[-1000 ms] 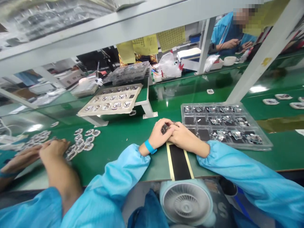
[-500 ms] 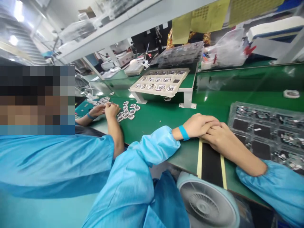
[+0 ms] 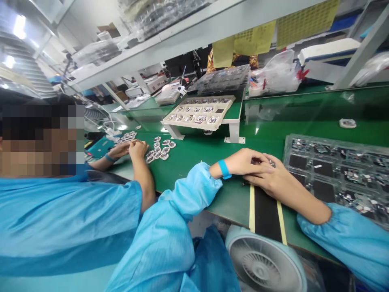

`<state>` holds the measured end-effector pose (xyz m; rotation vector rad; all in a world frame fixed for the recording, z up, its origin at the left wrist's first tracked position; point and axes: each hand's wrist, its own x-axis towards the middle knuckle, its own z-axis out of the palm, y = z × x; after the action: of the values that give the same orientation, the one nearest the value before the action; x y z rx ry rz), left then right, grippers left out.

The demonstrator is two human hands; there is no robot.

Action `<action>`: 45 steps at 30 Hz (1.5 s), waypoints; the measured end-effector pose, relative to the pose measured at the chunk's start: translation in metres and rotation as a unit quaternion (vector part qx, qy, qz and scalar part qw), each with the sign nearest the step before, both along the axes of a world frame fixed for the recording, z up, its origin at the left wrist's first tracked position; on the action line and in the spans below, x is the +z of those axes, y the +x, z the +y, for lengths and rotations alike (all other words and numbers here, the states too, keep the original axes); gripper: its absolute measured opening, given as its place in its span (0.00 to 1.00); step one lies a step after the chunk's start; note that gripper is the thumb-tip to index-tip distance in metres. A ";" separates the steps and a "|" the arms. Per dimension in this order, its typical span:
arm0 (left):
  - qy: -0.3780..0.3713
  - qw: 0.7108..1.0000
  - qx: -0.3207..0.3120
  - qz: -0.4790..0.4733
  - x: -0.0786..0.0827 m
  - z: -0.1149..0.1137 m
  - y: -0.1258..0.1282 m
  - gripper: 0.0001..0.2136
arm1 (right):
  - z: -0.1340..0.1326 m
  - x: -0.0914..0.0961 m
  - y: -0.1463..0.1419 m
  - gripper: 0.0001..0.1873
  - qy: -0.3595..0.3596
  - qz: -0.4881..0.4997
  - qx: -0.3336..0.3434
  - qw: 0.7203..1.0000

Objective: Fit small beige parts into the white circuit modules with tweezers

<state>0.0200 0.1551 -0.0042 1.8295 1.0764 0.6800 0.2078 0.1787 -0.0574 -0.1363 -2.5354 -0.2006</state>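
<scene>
My left hand and my right hand rest together on the green bench, fingers curled round a small dark part that barely shows between them. A blue band circles my left wrist. Just right of my hands lies a clear plastic tray with black pockets and small metal parts. A black strip with yellow edges runs under my right forearm.
A co-worker's hands at the left handle several small parts scattered on the bench. A beige tray sits on a white stand behind. A white fan sits at the bench's near edge. Bags and boxes line the back.
The view has swung left, bringing the co-worker into sight. My hands stayed clasped on the small part, and my fingers have shifted slightly apart.
</scene>
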 end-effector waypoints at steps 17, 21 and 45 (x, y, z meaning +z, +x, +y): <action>0.164 0.803 0.419 0.390 0.098 0.032 -0.140 0.14 | 0.007 0.039 0.037 0.12 -0.247 0.295 -0.155 0.910; 0.140 0.788 0.409 0.438 0.103 0.037 -0.125 0.13 | 0.017 0.035 0.035 0.14 -0.459 0.243 -0.155 0.840; -0.184 0.954 0.145 -0.189 -0.030 -0.022 0.004 0.15 | 0.013 0.044 0.056 0.08 -0.333 0.020 -0.114 0.936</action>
<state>0.0238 0.1329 -0.0346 1.1761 1.1304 0.8912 0.2639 0.1915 -0.0133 -0.6906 -2.4392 0.5778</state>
